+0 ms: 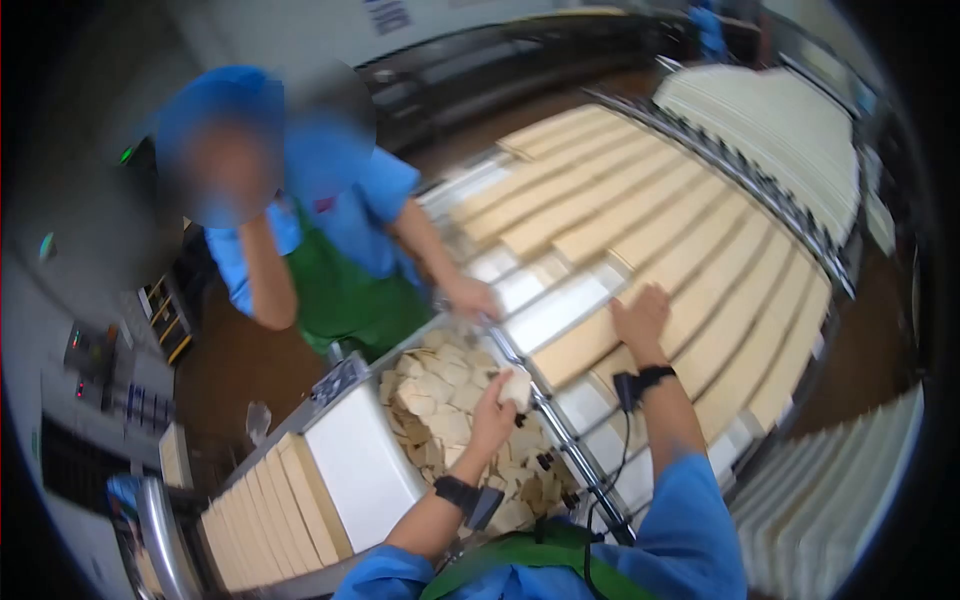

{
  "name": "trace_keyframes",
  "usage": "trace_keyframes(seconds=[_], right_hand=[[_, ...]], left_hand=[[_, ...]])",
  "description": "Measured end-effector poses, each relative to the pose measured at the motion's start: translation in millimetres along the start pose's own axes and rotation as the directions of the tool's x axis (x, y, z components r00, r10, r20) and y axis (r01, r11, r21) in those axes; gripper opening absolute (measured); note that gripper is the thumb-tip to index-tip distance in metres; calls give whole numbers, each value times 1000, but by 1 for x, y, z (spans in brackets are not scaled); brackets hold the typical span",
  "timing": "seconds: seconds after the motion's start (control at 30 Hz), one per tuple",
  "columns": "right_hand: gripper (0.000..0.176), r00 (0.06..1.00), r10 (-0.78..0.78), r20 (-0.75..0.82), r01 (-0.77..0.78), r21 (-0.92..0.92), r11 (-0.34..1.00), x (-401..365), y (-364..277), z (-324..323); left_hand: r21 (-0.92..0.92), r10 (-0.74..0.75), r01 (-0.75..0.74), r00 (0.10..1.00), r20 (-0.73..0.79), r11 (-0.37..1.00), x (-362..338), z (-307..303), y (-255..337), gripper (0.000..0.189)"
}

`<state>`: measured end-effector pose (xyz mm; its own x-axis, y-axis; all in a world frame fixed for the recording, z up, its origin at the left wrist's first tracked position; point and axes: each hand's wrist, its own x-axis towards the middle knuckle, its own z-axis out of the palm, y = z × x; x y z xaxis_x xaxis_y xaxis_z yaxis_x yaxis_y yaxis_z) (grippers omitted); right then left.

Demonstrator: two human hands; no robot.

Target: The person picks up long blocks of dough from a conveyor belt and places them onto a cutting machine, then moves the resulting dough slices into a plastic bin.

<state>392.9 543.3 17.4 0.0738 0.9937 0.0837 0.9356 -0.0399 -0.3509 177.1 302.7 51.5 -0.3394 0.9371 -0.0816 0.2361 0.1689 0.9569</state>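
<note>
My left hand is closed on a pale, flat cracker-like piece above the bin's inner edge, beside a metal rail. Below it lies a heap of similar pale pieces, many looking broken. My right hand rests with fingers apart on the long pale rows lined up on the conveyor, near the end of one row. No separate item shows in it, though its underside is hidden.
Across the bin stands a co-worker in a green apron, one hand at the conveyor's edge. A white belt carries pale blocks at lower left. A roller bar crosses the far side, before a white sheet-like surface.
</note>
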Motion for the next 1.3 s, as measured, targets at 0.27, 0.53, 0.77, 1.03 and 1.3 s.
trace_keyframes(seconds=[0.27,0.53,0.77,1.03,1.3], right_hand=[[89,940,-318,125,316,41,948,-82,-79,-57],[84,469,-781,-413,882,256,395,-196,-220,-87],[67,271,-633,-725,927,373,-30,-289,-384,-137],[68,179,-909,376,961,132,244,-413,-417,126],[76,193,-920,340,939,209,274,-466,-494,195]], left_hand=[[27,-5,21,877,-481,999,-123,-91,-63,38],[317,69,639,382,-922,701,-278,-180,-171,64],[67,-233,815,242,-942,576,-353,-229,-171,94],[154,-221,649,458,-861,745,-325,-227,-172,80],[135,-434,723,541,-721,677,-309,-244,-159,75]])
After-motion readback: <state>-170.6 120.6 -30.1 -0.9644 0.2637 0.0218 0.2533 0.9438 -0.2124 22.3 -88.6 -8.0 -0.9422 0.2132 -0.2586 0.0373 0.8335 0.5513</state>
